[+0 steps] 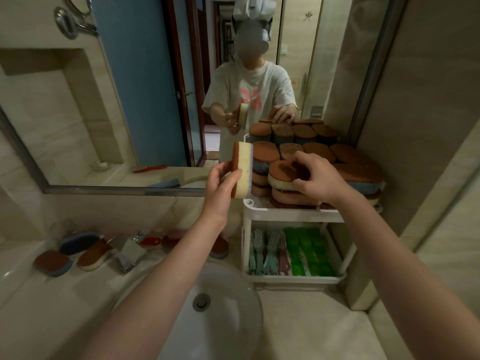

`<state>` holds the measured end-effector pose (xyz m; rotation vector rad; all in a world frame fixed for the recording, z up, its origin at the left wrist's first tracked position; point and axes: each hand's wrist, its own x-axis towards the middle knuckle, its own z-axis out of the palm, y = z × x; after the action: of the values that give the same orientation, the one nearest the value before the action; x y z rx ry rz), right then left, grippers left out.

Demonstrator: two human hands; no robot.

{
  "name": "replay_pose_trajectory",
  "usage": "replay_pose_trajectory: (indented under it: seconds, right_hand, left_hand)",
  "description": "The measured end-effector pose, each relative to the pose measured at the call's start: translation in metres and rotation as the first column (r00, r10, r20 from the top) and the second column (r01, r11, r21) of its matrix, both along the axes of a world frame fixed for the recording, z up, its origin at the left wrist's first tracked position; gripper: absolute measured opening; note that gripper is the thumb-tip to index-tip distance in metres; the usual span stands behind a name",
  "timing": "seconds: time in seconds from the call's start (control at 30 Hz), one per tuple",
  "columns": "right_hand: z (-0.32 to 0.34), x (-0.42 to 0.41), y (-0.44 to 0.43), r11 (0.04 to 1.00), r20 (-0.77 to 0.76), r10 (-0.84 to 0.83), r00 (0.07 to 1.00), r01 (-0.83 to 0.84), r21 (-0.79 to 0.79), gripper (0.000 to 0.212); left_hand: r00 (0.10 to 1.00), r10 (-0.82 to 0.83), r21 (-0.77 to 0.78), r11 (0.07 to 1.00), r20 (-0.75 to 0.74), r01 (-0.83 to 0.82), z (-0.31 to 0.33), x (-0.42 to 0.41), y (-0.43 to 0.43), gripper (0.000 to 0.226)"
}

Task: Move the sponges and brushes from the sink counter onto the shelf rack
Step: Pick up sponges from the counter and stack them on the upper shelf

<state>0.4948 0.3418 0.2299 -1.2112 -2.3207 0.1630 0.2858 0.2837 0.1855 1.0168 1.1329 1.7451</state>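
Observation:
My left hand (224, 181) holds a cream sponge with a brown scouring face (242, 169) upright, just left of the white shelf rack (293, 215). My right hand (315, 175) grips another cream and brown sponge (281, 176) lying on top of the sponge pile (345, 162) on the rack's upper tier. The lower tier holds several brushes (270, 249) and green scrubbers (309, 252). On the counter left of the tap lie three sponges: a blue-backed one (79, 241), a brown one (52, 262) and a cream one (94, 254). More sponges and a red brush (152, 241) lie behind my left forearm.
A white basin (220, 307) with a metal drain sits below my arms, with a chrome tap (130, 252) at its back. A large mirror (145, 100) covers the wall and reflects a person. A beige tiled wall (428, 126) stands close on the rack's right.

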Motion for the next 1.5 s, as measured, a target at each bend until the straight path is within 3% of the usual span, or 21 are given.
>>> replay_pose_trajectory:
  seconds: [0.2, 0.43, 0.5, 0.57, 0.63, 0.7, 0.83, 0.93, 1.07, 1.13, 1.2, 1.27, 1.5]
  right_hand:
    - [-0.001, 0.003, 0.000, 0.998, 0.042, -0.025, 0.999, 0.023, 0.050, 0.028]
    - [-0.015, 0.002, 0.003, 0.991, 0.030, -0.064, 0.997, 0.060, 0.120, 0.057]
    - [-0.014, 0.001, 0.001, 0.990, -0.075, -0.050, 0.996, 0.059, 0.125, 0.055]
    - [-0.011, 0.000, -0.004, 0.983, -0.277, -0.023, 0.961, 0.073, 0.170, 0.043]
    - [-0.005, -0.001, -0.010, 0.989, -0.536, 0.019, 0.844, 0.062, 0.133, 0.039]
    - [0.002, -0.001, -0.016, 0.996, -0.721, 0.051, 0.691, -0.087, -0.012, 0.041]
    - [0.011, 0.008, -0.020, 0.927, -0.789, 0.031, 0.614, -0.314, -0.208, 0.040]
    - [0.013, 0.024, -0.022, 0.946, -0.844, -0.053, 0.534, -0.244, -0.214, 0.028]
    - [0.015, 0.053, -0.011, 0.958, -0.865, -0.287, 0.412, 0.105, -0.268, 0.031]
    - [0.019, 0.064, -0.002, 0.899, -0.807, -0.423, 0.411, 0.300, -0.318, 0.041]
    - [0.020, 0.071, 0.009, 0.839, -0.712, -0.511, 0.482, 0.461, -0.289, 0.045]
    - [0.023, 0.073, 0.020, 0.804, -0.600, -0.561, 0.570, 0.550, -0.228, 0.045]
    - [0.024, 0.071, 0.048, 0.767, -0.238, -0.642, 0.729, 0.616, -0.181, 0.054]
  left_hand:
    - [1.000, -0.009, 0.008, 1.000, 0.007, 0.009, 0.000, 0.002, -0.001, 0.026]
    - [0.999, -0.039, 0.029, 0.999, -0.030, 0.040, 0.007, 0.006, -0.001, 0.023]
    - [0.996, -0.034, 0.033, 0.999, -0.078, 0.036, 0.011, 0.008, 0.001, 0.025]
    - [0.988, -0.042, 0.052, 0.997, -0.147, 0.050, 0.019, 0.012, 0.002, 0.028]
    - [0.969, -0.096, 0.078, 0.990, -0.228, 0.117, 0.030, 0.020, 0.004, 0.023]
    - [0.941, -0.154, 0.107, 0.975, -0.302, 0.194, 0.042, 0.029, 0.005, 0.016]
    - [0.918, -0.258, 0.119, 0.945, -0.300, 0.304, 0.058, 0.053, 0.012, 0.026]
    - [0.905, -0.166, 0.074, 0.975, -0.393, 0.211, 0.058, 0.071, 0.021, 0.036]
    - [0.751, -0.001, 0.098, 0.991, -0.661, 0.088, 0.049, 0.087, 0.036, 0.054]
    - [0.546, 0.023, 0.111, 0.985, -0.838, 0.129, 0.046, 0.093, 0.046, 0.055]
    - [0.284, 0.009, 0.059, 0.984, -0.959, 0.169, 0.043, 0.099, 0.053, 0.053]
    - [0.137, -0.006, 0.015, 0.989, -0.991, 0.147, 0.041, 0.104, 0.059, 0.049]
    - [0.129, 0.004, 0.021, 0.991, -0.992, 0.131, 0.036, 0.107, 0.063, 0.047]
